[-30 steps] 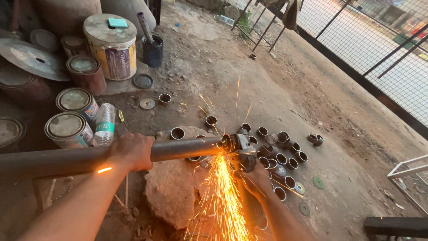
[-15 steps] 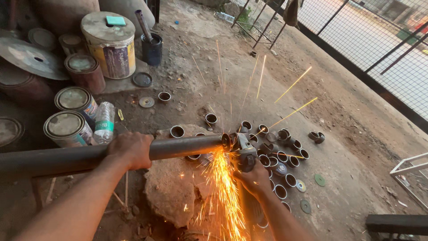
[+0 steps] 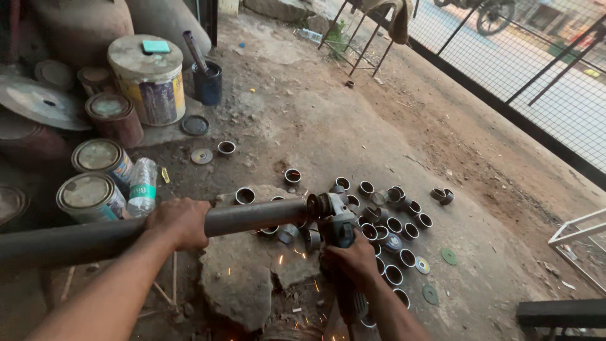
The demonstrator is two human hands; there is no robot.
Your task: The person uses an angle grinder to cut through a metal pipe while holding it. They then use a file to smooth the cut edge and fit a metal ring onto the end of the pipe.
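Long grey steel pipe runs nearly level across the lower left of our view, from the left edge to its cut end just left of centre, above a flat pale slab of stone on the dirt floor. Our left hand is wrapped closed around the pipe partway along, fingers curled over the top. Our right hand is clamped around the body of a dark blue angle grinder, whose disc sits right at the pipe's open end; whether disc and metal actually touch we cannot tell. A few small orange sparks lie scattered low over the stone, beneath the pipe end. Just beyond the grinder, a cluster of short cut steel rings lies on the ground, most of them with the open end up, spreading to the right and toward us. Two thin green discs lie flat on the ground to the right of the rings. To the left, near our left arm, stand several lidded paint tins and a clear plastic bottle among them, with a larger cream-and-blue drum farther back.
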